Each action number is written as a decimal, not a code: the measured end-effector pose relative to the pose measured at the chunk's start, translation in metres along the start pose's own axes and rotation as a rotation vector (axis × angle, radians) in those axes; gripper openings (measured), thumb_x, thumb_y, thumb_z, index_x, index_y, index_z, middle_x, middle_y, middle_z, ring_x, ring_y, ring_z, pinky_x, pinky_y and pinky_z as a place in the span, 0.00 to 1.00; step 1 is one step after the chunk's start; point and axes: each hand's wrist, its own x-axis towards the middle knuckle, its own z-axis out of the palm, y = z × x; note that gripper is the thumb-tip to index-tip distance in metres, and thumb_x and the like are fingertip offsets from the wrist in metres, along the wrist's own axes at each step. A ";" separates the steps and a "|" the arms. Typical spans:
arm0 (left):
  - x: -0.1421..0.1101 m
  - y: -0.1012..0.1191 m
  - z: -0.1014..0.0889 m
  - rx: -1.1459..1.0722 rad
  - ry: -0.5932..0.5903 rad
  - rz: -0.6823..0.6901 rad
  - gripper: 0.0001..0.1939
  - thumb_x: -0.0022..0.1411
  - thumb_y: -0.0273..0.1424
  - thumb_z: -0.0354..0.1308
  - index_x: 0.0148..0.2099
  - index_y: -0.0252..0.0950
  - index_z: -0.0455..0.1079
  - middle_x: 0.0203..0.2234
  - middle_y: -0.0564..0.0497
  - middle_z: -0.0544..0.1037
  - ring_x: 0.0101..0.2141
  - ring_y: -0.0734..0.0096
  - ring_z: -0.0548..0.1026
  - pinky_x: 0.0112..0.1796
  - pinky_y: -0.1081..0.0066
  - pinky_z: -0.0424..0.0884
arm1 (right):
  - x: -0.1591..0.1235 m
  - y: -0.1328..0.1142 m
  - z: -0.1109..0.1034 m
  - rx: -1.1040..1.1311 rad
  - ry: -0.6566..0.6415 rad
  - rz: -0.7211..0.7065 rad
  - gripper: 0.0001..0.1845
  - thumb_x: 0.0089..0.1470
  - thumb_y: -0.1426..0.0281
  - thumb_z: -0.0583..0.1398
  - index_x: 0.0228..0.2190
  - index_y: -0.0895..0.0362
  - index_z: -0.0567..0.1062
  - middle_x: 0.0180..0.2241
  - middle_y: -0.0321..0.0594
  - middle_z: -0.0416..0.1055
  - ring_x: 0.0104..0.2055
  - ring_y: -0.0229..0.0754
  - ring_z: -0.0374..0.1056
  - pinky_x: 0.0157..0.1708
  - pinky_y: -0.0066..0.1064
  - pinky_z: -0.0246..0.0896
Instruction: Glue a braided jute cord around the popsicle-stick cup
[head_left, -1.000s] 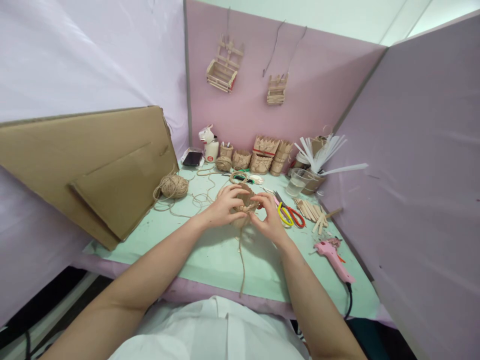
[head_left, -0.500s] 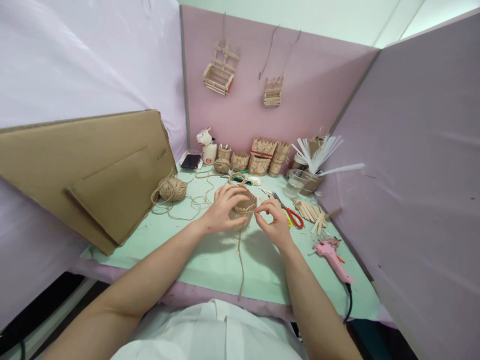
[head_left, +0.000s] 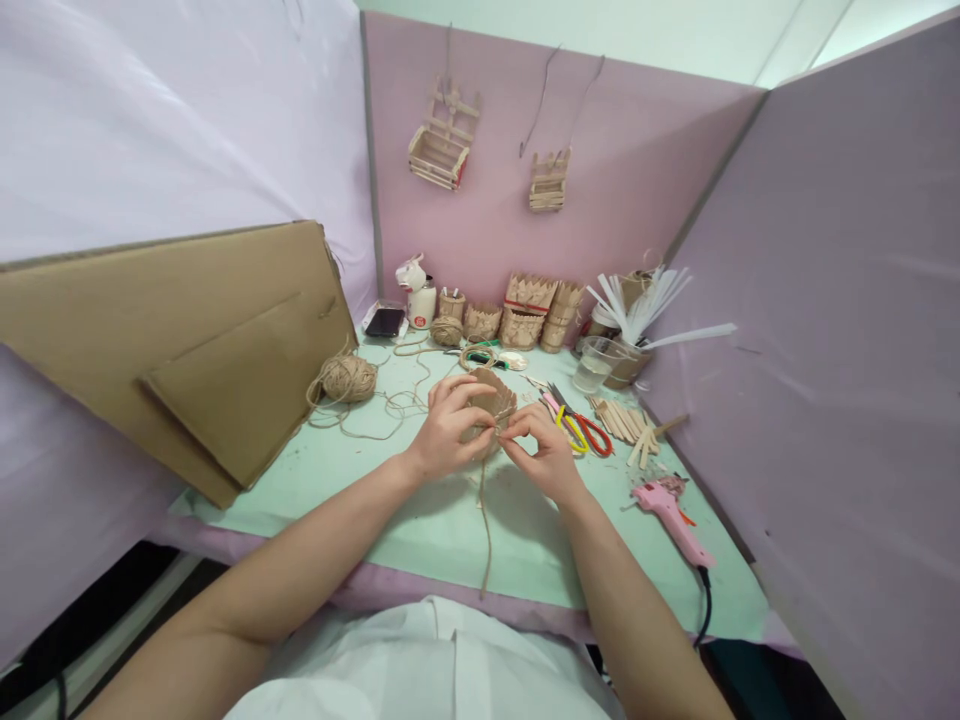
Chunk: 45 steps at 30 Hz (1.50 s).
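A small brown cup with a jagged rim (head_left: pixel 491 388) stands on the table in front of me, with twine around it. My left hand (head_left: pixel 454 425) curves around the cup's left side, thumb and finger pinched at its front. My right hand (head_left: pixel 541 452) pinches at the cup's front right, its fingertips almost touching the left ones. The bit of twine between the fingertips is mostly hidden. A loose twine end (head_left: pixel 486 540) hangs from the cup toward the table's front edge.
A twine ball (head_left: pixel 349 378) lies left, beside leaning cardboard (head_left: pixel 247 360). To the right are red-handled scissors (head_left: pixel 596 437), wooden sticks (head_left: pixel 622 420), a pink glue gun (head_left: pixel 675 520) and a clear cup of liquid (head_left: pixel 592 370). Jagged-rimmed containers (head_left: pixel 521 328) line the back.
My right hand has moved slightly left and down to the cup's front. My left thumb and finger have come together beside it. The cup stays in place.
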 end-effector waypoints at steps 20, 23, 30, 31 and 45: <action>-0.009 -0.008 -0.004 0.011 -0.017 0.119 0.03 0.57 0.28 0.58 0.34 0.39 0.73 0.45 0.48 0.75 0.50 0.61 0.64 0.50 0.56 0.60 | -0.002 0.000 0.006 0.081 -0.028 0.159 0.04 0.55 0.70 0.56 0.29 0.54 0.70 0.27 0.37 0.66 0.29 0.38 0.61 0.30 0.32 0.60; -0.012 -0.007 -0.006 -0.004 -0.011 0.131 0.03 0.58 0.27 0.58 0.35 0.39 0.72 0.44 0.48 0.75 0.49 0.62 0.64 0.50 0.57 0.60 | -0.003 0.000 0.011 0.097 -0.055 0.105 0.02 0.54 0.72 0.57 0.29 0.54 0.70 0.29 0.38 0.67 0.31 0.38 0.63 0.31 0.31 0.60; -0.018 -0.006 -0.009 -0.096 -0.027 0.050 0.03 0.58 0.27 0.56 0.34 0.38 0.72 0.41 0.47 0.74 0.45 0.64 0.66 0.48 0.59 0.63 | -0.002 -0.002 0.019 0.111 -0.035 0.069 0.04 0.53 0.74 0.56 0.30 0.54 0.70 0.29 0.37 0.67 0.30 0.37 0.62 0.30 0.31 0.60; -0.020 -0.006 -0.010 -0.100 -0.022 0.027 0.03 0.59 0.28 0.56 0.34 0.38 0.72 0.39 0.47 0.74 0.44 0.65 0.66 0.47 0.60 0.64 | -0.002 -0.002 0.021 0.112 -0.039 0.067 0.04 0.53 0.75 0.57 0.30 0.54 0.70 0.29 0.37 0.67 0.30 0.37 0.62 0.30 0.30 0.60; -0.042 -0.009 -0.018 -0.330 -0.073 -0.150 0.05 0.61 0.26 0.52 0.36 0.36 0.70 0.32 0.49 0.77 0.35 0.73 0.74 0.39 0.70 0.71 | -0.004 -0.010 0.042 -0.297 -0.033 -0.112 0.05 0.50 0.75 0.58 0.31 0.53 0.70 0.31 0.40 0.71 0.37 0.44 0.64 0.36 0.38 0.56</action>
